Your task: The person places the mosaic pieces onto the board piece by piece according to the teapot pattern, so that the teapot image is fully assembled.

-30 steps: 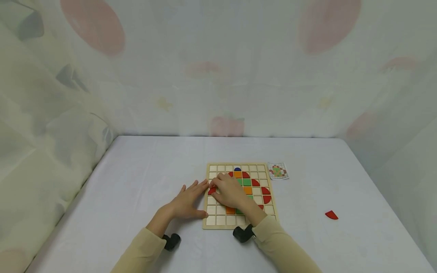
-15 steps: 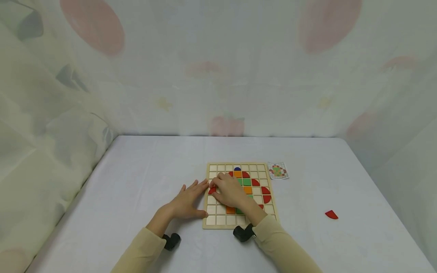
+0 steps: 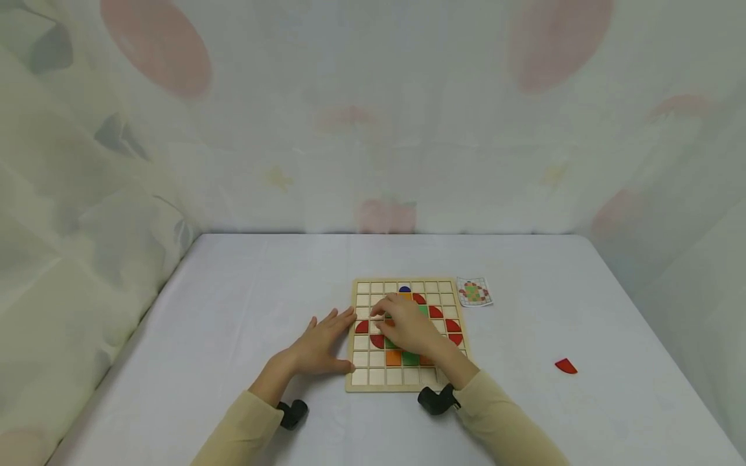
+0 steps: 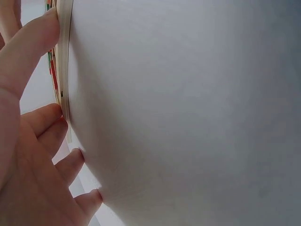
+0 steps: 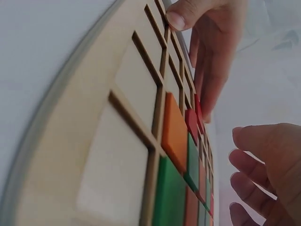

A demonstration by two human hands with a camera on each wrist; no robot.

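A wooden grid board point(image 3: 360, 377) bears orange squares point(image 3: 394, 358), green squares point(image 3: 410, 358), a blue half-round piece point(image 3: 405, 289) and several red quarter-round pieces point(image 3: 377, 341). My left hand point(image 3: 317, 346) lies spread at its left edge, the thumb and fingertips touching the rim. Above the middle of the board is my right hand point(image 3: 410, 327), covering some pieces. In the right wrist view the right hand's fingers point(image 5: 254, 136) are loosely bent, apart from the board, with nothing between them. A red quarter-round piece point(image 3: 362, 327) sits in a left-column cell.
A small printed pattern card point(image 3: 474, 292) lies beside the board's upper right corner. Farther right, a loose red quarter-round piece point(image 3: 566, 367) rests on the white-covered table point(image 3: 280, 272). Patterned cloth hangs behind and at the sides.
My right hand has let go of the red quarter-round piece in the left column and moved right, uncovering it and another red piece. My left hand has stayed put.
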